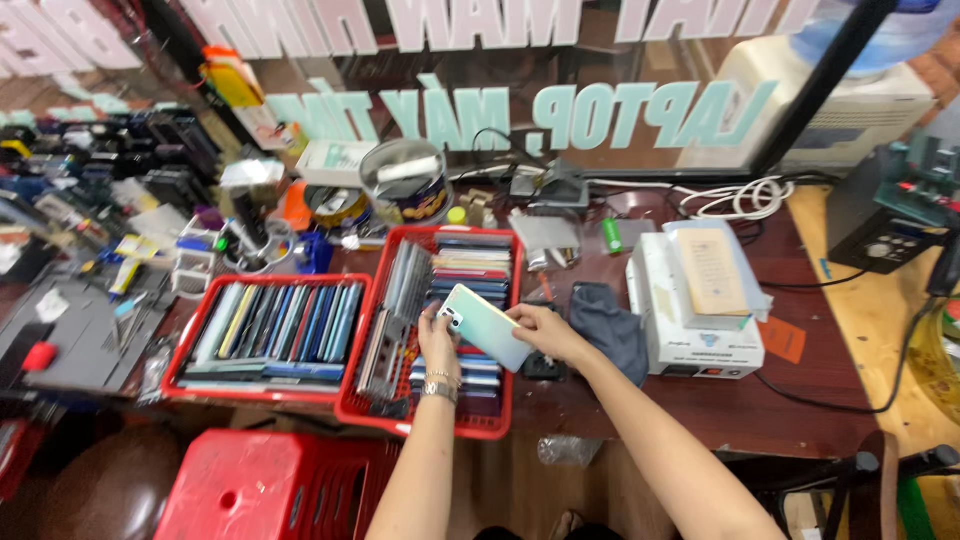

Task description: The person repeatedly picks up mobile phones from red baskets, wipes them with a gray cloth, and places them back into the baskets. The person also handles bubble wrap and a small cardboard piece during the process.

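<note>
A red stool (265, 495) stands low at the left, below a red tray (190, 385) packed with phones on edge. Just right, a second red basket (495, 425) holds more phones in stacks. Over it the left hand (437, 340) pinches the near end of a pale phone (487, 325), fingers closed on its edge. The right hand (545, 330) grips the phone's other side. A dark cloth (610, 325) lies beside a white box (700, 350).
</note>
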